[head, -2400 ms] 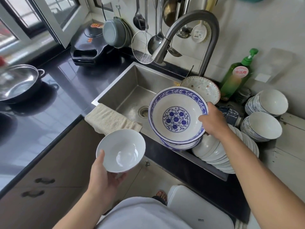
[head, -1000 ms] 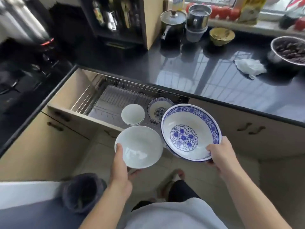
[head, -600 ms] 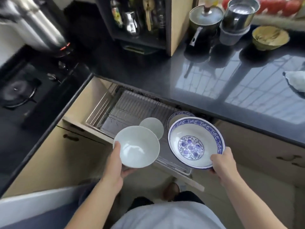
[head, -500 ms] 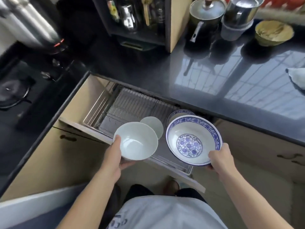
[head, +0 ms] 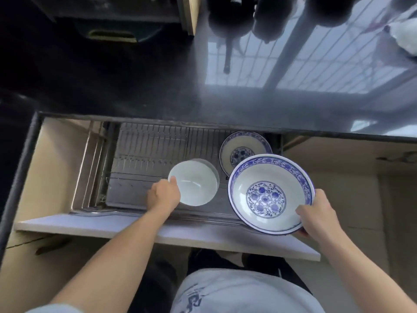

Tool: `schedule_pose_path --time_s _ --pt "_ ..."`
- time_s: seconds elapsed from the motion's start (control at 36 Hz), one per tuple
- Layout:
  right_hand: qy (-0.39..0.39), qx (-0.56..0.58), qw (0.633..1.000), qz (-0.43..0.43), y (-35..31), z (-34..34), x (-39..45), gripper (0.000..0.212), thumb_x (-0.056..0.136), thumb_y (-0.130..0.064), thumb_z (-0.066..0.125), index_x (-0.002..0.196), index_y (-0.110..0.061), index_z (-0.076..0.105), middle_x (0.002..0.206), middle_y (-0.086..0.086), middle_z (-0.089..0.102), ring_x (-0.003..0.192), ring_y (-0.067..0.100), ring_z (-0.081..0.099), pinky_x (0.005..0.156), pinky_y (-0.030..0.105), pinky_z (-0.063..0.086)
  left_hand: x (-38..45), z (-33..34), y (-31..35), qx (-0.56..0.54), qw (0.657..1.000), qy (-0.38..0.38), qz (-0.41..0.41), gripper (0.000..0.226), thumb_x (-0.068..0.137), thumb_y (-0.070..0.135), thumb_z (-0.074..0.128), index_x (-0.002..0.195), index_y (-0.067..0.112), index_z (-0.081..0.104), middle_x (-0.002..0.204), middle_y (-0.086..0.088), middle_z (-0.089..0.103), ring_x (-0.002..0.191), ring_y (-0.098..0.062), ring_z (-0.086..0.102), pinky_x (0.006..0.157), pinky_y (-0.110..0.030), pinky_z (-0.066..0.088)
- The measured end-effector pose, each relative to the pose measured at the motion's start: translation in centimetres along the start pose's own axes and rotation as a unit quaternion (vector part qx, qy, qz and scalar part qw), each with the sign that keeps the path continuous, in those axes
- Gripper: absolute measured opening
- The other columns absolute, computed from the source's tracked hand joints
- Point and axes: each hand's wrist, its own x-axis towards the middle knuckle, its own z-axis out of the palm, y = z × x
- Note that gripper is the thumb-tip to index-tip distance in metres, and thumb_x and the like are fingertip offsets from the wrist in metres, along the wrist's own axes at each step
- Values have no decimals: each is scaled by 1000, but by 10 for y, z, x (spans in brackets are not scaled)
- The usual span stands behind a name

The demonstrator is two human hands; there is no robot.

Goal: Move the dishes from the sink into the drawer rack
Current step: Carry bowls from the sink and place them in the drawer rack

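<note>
My left hand (head: 163, 196) grips a plain white bowl (head: 196, 184) by its left rim, low inside the open drawer rack (head: 144, 145), right over another white bowl whose far edge just shows behind it. My right hand (head: 316, 216) holds a large blue-and-white patterned bowl (head: 270, 193) by its lower right rim, above the drawer's front right part. A smaller blue-and-white bowl (head: 241, 145) sits in the rack at the back right, partly hidden by the large bowl.
The drawer's white front panel (head: 112, 227) juts toward me at waist height. A black glossy countertop (head: 203, 93) overhangs the rack's back. The rack's left half of wire tines holds nothing. A white cloth (head: 406, 37) lies on the counter at the far right.
I have leaned over the drawer. My left hand has lowered the white bowl into the rack onto the bowl there. The right hand still carries the large patterned bowl above the drawer front.
</note>
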Motion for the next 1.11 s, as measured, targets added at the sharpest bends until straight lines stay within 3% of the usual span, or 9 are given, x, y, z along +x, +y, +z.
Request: schedule_pose_path --time_s 0.06,0.19,0.33,0.53,0.69,0.89,1.0,1.06,1.11 --pt "4 22 1000 21 0 12 -3 27 89 2 44 106 -19 48 95 12 60 68 30 59 56 43 55 10 7 -8 8 1000 -8 6 63 108 46 26 121 -1 66 124 -24 65 113 -43 60 88 -44 47" --pt "27 42 998 46 -2 27 -12 27 84 2 45 99 -22 47 90 15 63 56 34 60 58 50 58 27 14 -14 25 999 -26 16 65 106 50 26 121 2 67 122 -23 67 113 -42 60 91 -44 47" --pt "38 44 997 57 2 29 -21 25 86 1 45 97 -21 45 92 14 62 53 34 60 56 46 57 36 24 -14 34 999 -34 16 66 106 53 28 120 3 68 119 -23 68 112 -41 61 85 -42 44" --pt "52 74 993 77 10 31 -29 27 88 2 45 105 -18 48 99 14 59 61 34 61 37 27 46 43 31 -13 13 999 -34 -12 66 103 60 31 113 9 72 111 -19 70 100 -38 63 79 -40 46" --pt "46 91 991 86 12 37 -32 27 87 2 46 103 -20 48 101 12 58 73 37 64 43 31 51 50 30 -9 8 998 -58 -9 63 100 63 40 114 11 72 111 -17 70 101 -37 64 75 -38 44" --pt "44 99 990 89 20 41 -36 27 87 1 46 101 -22 48 101 12 60 81 42 67 47 36 55 55 30 -17 29 994 -106 11 71 100 65 30 118 8 68 115 -18 69 106 -37 64 91 -43 52" --pt "43 117 988 94 23 41 -39 28 87 1 47 102 -22 50 101 12 60 80 37 65 47 34 52 30 13 -9 -114 988 -93 -47 60 105 47 33 126 -2 60 124 -24 64 113 -40 60 92 -42 47" --pt "38 116 987 101 24 46 -40 31 85 -1 48 101 -27 49 99 12 62 75 36 66 52 37 55 4 -2 1 -201 974 -94 -43 45 104 33 40 118 -4 61 105 -20 67 91 -35 64 83 -44 52" --pt "26 111 988 106 21 48 -39 32 82 -5 48 100 -32 49 94 9 65 73 36 69 68 48 61 -33 -21 12 -318 929 -182 -40 35 103 29 45 114 0 62 88 -13 63 70 -29 62 72 -44 58"
